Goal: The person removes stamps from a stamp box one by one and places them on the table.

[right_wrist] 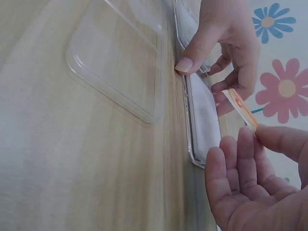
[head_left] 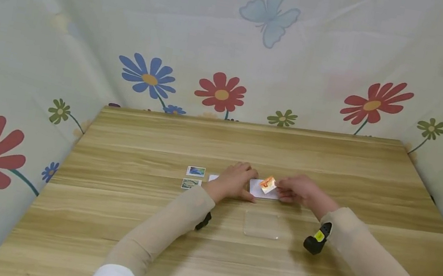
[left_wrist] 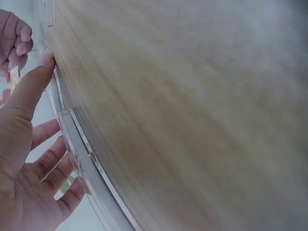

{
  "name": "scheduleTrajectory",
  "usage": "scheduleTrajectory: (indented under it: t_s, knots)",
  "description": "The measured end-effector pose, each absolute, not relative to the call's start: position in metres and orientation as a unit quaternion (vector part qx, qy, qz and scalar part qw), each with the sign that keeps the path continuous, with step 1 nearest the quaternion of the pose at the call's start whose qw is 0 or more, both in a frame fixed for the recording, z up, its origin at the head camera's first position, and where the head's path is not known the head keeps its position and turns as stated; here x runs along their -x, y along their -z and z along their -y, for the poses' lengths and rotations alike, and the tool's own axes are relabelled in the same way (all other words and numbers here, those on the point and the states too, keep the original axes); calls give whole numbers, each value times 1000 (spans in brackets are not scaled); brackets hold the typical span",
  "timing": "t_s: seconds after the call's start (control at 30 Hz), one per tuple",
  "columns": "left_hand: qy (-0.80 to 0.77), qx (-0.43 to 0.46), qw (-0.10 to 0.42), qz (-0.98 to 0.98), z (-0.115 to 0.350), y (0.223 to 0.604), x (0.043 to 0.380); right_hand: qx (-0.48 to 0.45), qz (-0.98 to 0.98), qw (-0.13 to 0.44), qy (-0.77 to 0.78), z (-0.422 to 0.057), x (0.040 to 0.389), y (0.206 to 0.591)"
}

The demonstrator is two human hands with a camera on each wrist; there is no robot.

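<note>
My right hand (head_left: 302, 190) pinches a small orange stamp (head_left: 268, 185) with a white border between thumb and fingers. The stamp is tilted above a flat clear case (head_left: 256, 191) with a white inside, which lies on the table. Bridging this case's left end is my left hand (head_left: 236, 181), its thumb at the near edge and its fingers at the far edge. In the right wrist view the stamp (right_wrist: 240, 108) appears edge-on, near the left fingertips. A second case (head_left: 213, 177) with a white inside is mostly hidden beneath the left hand.
Two more stamps, a blue-green one (head_left: 196, 171) and a greenish one (head_left: 191, 183), lie left of the left hand. A clear plastic lid (head_left: 261, 226) rests on the wooden table (head_left: 225, 270), nearer to me. A flower-printed cloth (head_left: 313, 65) hangs along the table's back edge.
</note>
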State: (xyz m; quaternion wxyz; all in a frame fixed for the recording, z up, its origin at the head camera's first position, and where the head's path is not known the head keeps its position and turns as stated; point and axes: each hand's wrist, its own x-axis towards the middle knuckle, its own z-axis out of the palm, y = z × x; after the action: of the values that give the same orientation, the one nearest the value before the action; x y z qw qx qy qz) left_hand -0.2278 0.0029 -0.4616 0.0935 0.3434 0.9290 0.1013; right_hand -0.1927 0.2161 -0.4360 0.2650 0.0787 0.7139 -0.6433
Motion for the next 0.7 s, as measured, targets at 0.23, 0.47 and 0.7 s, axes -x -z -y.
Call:
scheduleTrajectory:
  t_s: [0.23,0.47,0.7]
  knots:
    - [-108,-341,98,-929,-3,464,227,-97,-674,267,682,-234,186,442]
    - [-125,-341,106,-926,-3,462,227,-111,-676,250,685,-248,173,436]
    - [-112,-341,104,-927,-4,461,229,-128,-661,239,700,-262,164,436]
